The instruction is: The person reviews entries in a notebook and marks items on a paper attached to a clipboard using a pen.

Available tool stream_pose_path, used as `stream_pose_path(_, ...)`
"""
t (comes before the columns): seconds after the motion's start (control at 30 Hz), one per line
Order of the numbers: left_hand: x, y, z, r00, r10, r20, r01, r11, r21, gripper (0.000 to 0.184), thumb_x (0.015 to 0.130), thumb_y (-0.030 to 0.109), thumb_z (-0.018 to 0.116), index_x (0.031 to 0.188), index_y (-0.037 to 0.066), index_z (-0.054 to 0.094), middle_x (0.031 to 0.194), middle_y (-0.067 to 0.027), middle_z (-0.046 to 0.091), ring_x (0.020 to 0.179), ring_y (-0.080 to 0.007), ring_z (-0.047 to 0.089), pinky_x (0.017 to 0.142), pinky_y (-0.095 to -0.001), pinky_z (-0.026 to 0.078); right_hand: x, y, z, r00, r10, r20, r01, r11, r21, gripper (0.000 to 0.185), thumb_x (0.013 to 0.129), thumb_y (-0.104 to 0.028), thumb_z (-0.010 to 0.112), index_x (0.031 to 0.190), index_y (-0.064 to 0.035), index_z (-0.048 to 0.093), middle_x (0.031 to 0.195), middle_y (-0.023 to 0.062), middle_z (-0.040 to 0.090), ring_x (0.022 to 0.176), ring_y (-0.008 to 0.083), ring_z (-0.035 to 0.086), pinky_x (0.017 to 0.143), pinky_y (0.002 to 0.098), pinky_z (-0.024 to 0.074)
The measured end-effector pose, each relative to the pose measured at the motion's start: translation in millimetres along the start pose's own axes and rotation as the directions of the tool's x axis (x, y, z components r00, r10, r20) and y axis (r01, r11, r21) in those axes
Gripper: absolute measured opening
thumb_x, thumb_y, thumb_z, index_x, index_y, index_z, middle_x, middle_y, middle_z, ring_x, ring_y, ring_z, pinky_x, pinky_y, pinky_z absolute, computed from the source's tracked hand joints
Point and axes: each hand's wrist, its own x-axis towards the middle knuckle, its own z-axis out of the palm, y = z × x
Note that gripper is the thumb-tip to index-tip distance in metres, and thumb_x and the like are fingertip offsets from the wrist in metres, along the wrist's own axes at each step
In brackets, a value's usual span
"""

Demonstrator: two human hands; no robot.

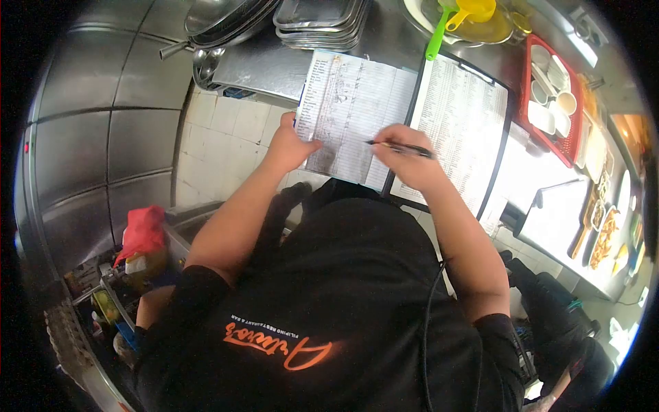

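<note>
An open lined notebook [360, 103] with handwriting in its left columns lies at the front of a metal counter. My left hand [292, 145] grips its left edge, thumb on the page and fingers partly hidden. A dark pen [410, 148] is held in my right hand [405, 156], its tip over the notebook's lower right part. Beside the notebook, partly under my right hand and forearm, is a dark clipboard [509, 123] with a printed sheet [463, 117] full of small rows.
Stacked metal trays [319, 24] and pans [226, 20] stand at the back left. A bowl with green [437, 38] and yellow utensils is behind the clipboard. A red basket [571, 147] holds white containers at right. Another person [570, 336] is at the lower right.
</note>
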Motion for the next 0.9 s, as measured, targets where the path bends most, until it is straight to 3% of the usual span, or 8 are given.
stream_pose_path(0.1, -2.9, 9.6, -4.0, 0.999, -0.042, 0.035, 0.043, 0.998, -0.048, 0.085, 0.076, 0.016, 0.090, 0.139, -0.009, 0.040, 0.121, -0.0263, 0.069, 0.114, -0.0345, 0.070, 0.099, -0.0406, 0.054, 29.9, -11.5, 26.0, 0.996, 0.045, 0.084, -0.047, 0.999, 0.027, 0.021, 0.088, -0.019, 0.077, 0.089, -0.0005, 0.067, 0.085, 0.0080, 0.070, 0.077, 0.0139, 0.063, 0.071, 0.0334, 0.0521)
stream_pose_path(0.3, -0.6, 1.8, -1.2, 0.999, -0.043, 0.002, 0.043, 0.999, 0.007, 0.080, 0.075, 0.014, 0.087, 0.138, -0.007, 0.043, 0.120, -0.0274, 0.070, 0.113, -0.0385, 0.070, 0.098, -0.0421, 0.054, 67.8, 8.5, 47.7, 0.969, 0.240, 0.064, -0.225, 0.956, -0.186, 0.024, 0.083, -0.023, 0.077, 0.081, -0.0013, 0.066, 0.072, 0.0092, 0.067, 0.068, 0.0165, 0.062, 0.065, 0.0349, 0.0512)
stream_pose_path(0.4, -1.8, 2.4, -2.9, 1.000, -0.021, -0.001, 0.021, 1.000, 0.011, 0.081, 0.076, 0.018, 0.088, 0.139, -0.006, 0.042, 0.121, -0.0290, 0.069, 0.116, -0.0410, 0.069, 0.099, -0.0434, 0.054, 68.7, 20.8, 50.2, 0.966, 0.244, 0.080, -0.220, 0.946, -0.237, 0.024, 0.083, -0.026, 0.072, 0.086, -0.0024, 0.069, 0.074, 0.0169, 0.069, 0.071, 0.0263, 0.068, 0.068, 0.0395, 0.0544)
stream_pose_path(0.5, 2.0, -1.9, -0.7, 0.999, -0.036, 0.005, 0.036, 0.999, 0.004, 0.082, 0.076, 0.018, 0.089, 0.139, -0.005, 0.042, 0.121, -0.0292, 0.069, 0.116, -0.0413, 0.068, 0.099, -0.0433, 0.054, 68.6, 15.8, 46.8, 0.941, 0.315, 0.127, -0.269, 0.919, -0.288, 0.024, 0.083, -0.027, 0.071, 0.086, -0.0036, 0.070, 0.076, 0.0177, 0.070, 0.074, 0.0289, 0.070, 0.071, 0.0413, 0.0555)
stream_pose_path(0.7, 6.2, -3.8, 0.5, 0.999, -0.046, 0.015, 0.046, 0.999, 0.024, 0.078, 0.075, 0.019, 0.090, 0.135, -0.005, 0.044, 0.119, -0.0278, 0.070, 0.113, -0.0402, 0.070, 0.097, -0.0431, 0.054, 63.7, 25.5, 54.8, 0.972, 0.222, 0.080, -0.183, 0.923, -0.338, 0.019, 0.082, -0.027, 0.072, 0.086, -0.0092, 0.071, 0.079, 0.0165, 0.072, 0.076, 0.0337, 0.070, 0.074, 0.0428, 0.0562)
stream_pose_path(0.9, 8.8, -7.9, 1.7, 0.999, -0.036, 0.032, 0.036, 0.999, 0.013, 0.079, 0.075, 0.020, 0.090, 0.134, -0.005, 0.044, 0.118, -0.0266, 0.070, 0.112, -0.0381, 0.070, 0.097, -0.0425, 0.055, 60.8, 30.0, 55.8, 0.983, 0.154, 0.096, -0.111, 0.930, -0.352, 0.025, 0.086, -0.030, 0.076, 0.087, -0.0055, 0.069, 0.080, 0.0155, 0.072, 0.073, 0.0302, 0.069, 0.070, 0.0410, 0.0551)
